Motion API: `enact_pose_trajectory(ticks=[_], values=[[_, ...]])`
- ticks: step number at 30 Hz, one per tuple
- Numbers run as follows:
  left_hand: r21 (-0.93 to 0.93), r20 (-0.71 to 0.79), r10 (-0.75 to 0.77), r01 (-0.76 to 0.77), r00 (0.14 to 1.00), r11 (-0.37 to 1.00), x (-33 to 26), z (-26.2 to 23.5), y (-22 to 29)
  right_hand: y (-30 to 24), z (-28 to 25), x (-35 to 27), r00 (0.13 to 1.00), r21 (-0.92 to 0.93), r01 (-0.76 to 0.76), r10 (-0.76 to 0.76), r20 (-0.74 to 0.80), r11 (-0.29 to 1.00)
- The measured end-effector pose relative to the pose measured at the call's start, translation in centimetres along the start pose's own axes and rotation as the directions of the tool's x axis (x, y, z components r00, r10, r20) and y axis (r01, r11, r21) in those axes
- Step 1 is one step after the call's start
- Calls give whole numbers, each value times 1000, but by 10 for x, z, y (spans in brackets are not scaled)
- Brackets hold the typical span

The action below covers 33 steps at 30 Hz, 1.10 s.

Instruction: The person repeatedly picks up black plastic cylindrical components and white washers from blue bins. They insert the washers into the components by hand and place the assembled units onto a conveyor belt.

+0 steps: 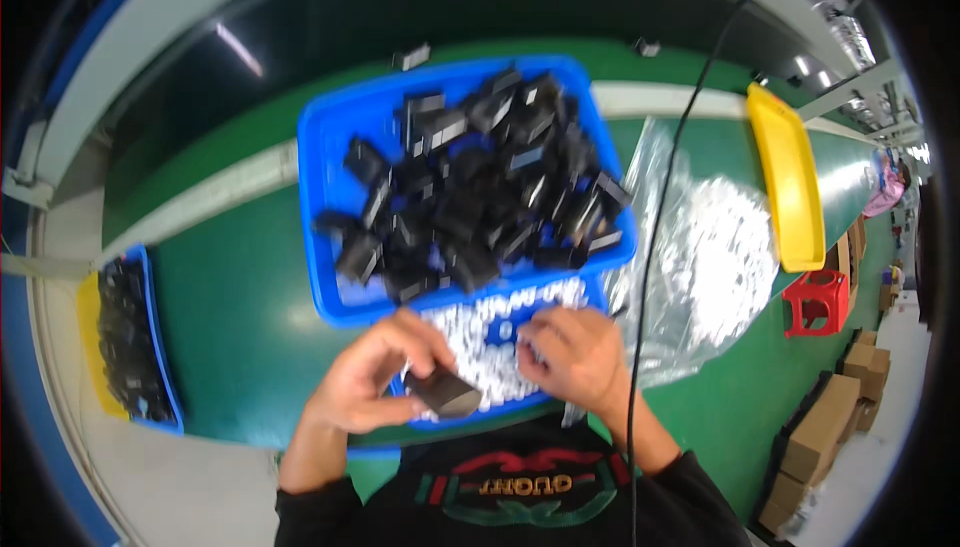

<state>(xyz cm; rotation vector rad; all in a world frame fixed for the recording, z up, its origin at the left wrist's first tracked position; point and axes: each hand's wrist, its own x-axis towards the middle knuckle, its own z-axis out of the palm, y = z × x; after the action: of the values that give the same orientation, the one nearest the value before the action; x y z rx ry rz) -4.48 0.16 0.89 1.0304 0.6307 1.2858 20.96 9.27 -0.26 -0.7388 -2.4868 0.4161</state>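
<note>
Black casing (447, 397) pinched between thumb and fingers of your left hand (385, 372), over the blue tray's (597, 293) near side; your right hand (575, 352) curled above its right side, grip unclear.

A yellow tray (787, 177) lies on the right of the green desk (240, 317). Beyond it are a red stool (820, 305) and cardboard boxes (822, 425). A black cable (690, 97) crosses the view from upper right to lower edge.
</note>
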Motion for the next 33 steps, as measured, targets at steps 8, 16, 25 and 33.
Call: enact_pose_trajectory(ticks=[8, 16, 25, 33], values=[[311, 78, -38, 12, 996, 950, 15, 12, -7, -29, -42, 19, 980, 358, 1, 70, -185, 934], [330, 39, -56, 40, 998, 943, 15, 11, -15, -35, -41, 24, 998, 450, 35, -6, -66, 893], [285, 46, -42, 27, 998, 958, 14, 11, -18, -32, -30, 22, 997, 417, 30, 1, -74, 908], [313, 60, -33, 12, 998, 950, 13, 10, -21, -30, -24, 21, 997, 423, 38, -9, -70, 905]])
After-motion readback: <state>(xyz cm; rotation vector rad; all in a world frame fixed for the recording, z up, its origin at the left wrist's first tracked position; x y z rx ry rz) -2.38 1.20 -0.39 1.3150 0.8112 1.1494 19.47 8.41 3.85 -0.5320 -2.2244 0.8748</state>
